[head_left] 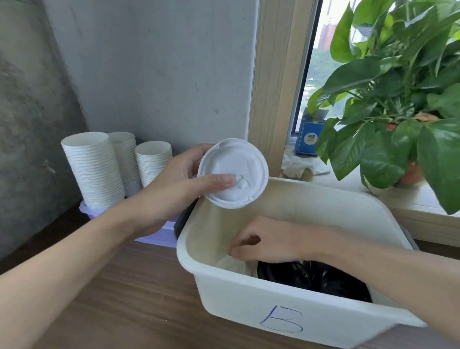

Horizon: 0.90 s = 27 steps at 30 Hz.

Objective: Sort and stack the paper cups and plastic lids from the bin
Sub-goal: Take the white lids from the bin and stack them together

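My left hand (pixel 180 183) holds a round white plastic lid (pixel 237 166) up over the left rim of the cream bin (pixel 290 312) marked "B", thumb pressed on the lid's face. My right hand (pixel 270 241) reaches down inside the bin, its fingers curled on a white lid (pixel 234 264) lying at the bottom. Beside that lid lie black plastic lids (pixel 316 280). Three stacks of white paper cups (pixel 95 170) stand upside down at the back left, in a lilac tray (pixel 162 235).
The bin sits on a wooden table (pixel 132 303) against a grey concrete wall. A leafy potted plant (pixel 408 105) overhangs the bin's right side from the window sill. A blue box (pixel 309 136) and crumpled white paper (pixel 300 163) lie on the sill.
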Available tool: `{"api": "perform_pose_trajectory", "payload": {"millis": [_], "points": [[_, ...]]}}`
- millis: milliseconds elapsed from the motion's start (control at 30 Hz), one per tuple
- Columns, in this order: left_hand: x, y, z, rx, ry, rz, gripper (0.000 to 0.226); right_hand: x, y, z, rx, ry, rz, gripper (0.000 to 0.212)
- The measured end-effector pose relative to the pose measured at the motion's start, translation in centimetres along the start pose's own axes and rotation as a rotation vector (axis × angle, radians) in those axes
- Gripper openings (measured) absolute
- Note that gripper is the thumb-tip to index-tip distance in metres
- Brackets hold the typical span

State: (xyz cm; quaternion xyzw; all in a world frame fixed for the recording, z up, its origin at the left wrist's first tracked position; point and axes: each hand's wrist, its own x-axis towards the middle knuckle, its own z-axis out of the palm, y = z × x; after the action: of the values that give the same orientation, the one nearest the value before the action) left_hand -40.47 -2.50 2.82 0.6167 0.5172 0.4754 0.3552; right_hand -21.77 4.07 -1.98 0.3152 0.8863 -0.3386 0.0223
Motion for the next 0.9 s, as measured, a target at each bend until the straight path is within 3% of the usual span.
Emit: {"api": "perform_pose_trajectory", "payload": {"millis": [300, 467, 633, 767, 900], "points": [[0.1, 0.6, 0.5, 0.017, 0.01, -0.011, 0.059, -0.4, -0.7, 0.2, -0.092, -0.074, 0.014, 0.038], [-0.1, 1.2, 0.7, 0.012, 0.015, -0.036, 0.055, -1.6, -0.4, -1.1, -0.147, 0.103, 0.042, 0.04], [0.0, 1.9, 0.6, 0.068, 0.02, -0.042, 0.053, -3.9, 0.4, -3.5, 0.001, 0.324, 0.057, 0.027], [0.6, 2.4, 0.5, 0.116, 0.001, -0.055, 0.054, -6.2, 1.0, -5.1, -0.13, 0.455, 0.123, 0.016], [1.4, 2.5, 0.9, 0.164, -0.041, -0.068, 0.052, -7.8, 2.2, -6.1, -0.348, 0.427, 0.255, 0.015]]}}
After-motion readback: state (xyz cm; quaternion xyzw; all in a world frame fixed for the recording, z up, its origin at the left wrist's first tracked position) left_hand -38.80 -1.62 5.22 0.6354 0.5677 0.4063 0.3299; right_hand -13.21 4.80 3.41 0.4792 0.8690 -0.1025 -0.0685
